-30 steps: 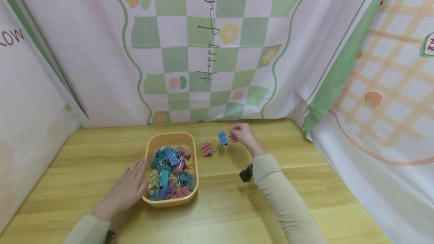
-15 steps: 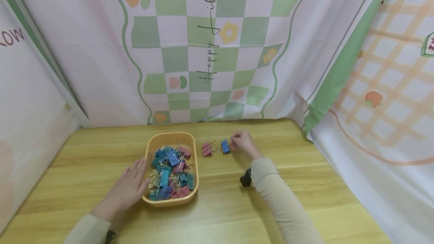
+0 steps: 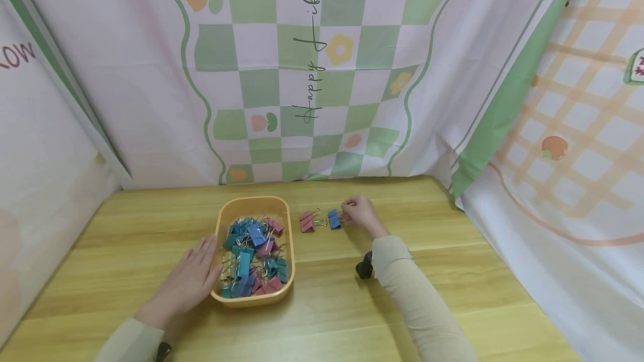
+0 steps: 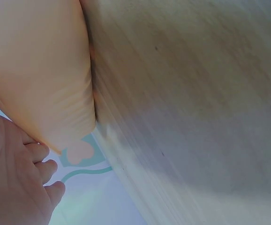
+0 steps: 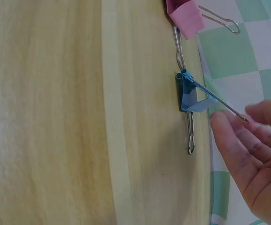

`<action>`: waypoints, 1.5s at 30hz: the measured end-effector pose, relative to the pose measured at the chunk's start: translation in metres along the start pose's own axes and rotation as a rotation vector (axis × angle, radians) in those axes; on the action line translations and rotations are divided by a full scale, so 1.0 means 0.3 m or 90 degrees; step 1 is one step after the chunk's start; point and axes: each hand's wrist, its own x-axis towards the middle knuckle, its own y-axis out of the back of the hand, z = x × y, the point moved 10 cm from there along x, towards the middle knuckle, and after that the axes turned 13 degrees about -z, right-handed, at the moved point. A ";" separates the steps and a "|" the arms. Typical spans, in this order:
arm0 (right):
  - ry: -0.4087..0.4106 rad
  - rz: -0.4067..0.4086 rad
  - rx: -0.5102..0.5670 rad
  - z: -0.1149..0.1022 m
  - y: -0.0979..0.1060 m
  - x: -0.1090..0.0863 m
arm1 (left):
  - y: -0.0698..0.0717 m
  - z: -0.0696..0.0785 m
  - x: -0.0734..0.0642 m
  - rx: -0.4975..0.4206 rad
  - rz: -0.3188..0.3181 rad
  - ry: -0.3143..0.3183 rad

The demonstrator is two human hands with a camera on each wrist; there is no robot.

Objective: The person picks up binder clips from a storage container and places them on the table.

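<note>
My left hand (image 3: 193, 272) lies with straight fingers along the left side of a yellow-orange plastic basket (image 3: 290, 272); in the left wrist view the fingers (image 4: 46, 171) touch its wall. Inside is a heap of blue, teal and pink binder clips (image 3: 245, 261). Right of the basket, a pink binder clip (image 3: 307, 222) lies on the table, wire handles pointing right. Beside it sits a blue binder clip (image 3: 334, 219), my right hand (image 3: 359, 210) close at its right. In the right wrist view, one wire handle (image 5: 220, 101) slants up to the loosely bent fingers, thumb and forefinger apart.
The wood-grain table (image 3: 322, 317) ends at a hanging curtain (image 3: 297, 152) with green checks. More printed cloth hangs on the left and right. A black wrist device (image 3: 364, 265) shows under the right sleeve (image 3: 394, 247).
My right hand has brought the blue clip down from above the table and set it beside the pink one. The clip has since turned slightly. My left hand has stayed at the basket.
</note>
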 end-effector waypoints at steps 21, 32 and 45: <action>0.119 -0.003 -0.011 -0.258 -0.013 -0.069 | -0.003 0.002 -0.005 -0.007 -0.006 0.000; 0.212 -0.095 -0.062 -0.425 -0.204 -0.144 | -0.008 -0.002 -0.003 -0.006 -0.002 0.000; 0.263 -0.226 -0.106 -0.477 -0.448 -0.214 | 0.002 0.006 -0.004 -0.005 0.006 -0.004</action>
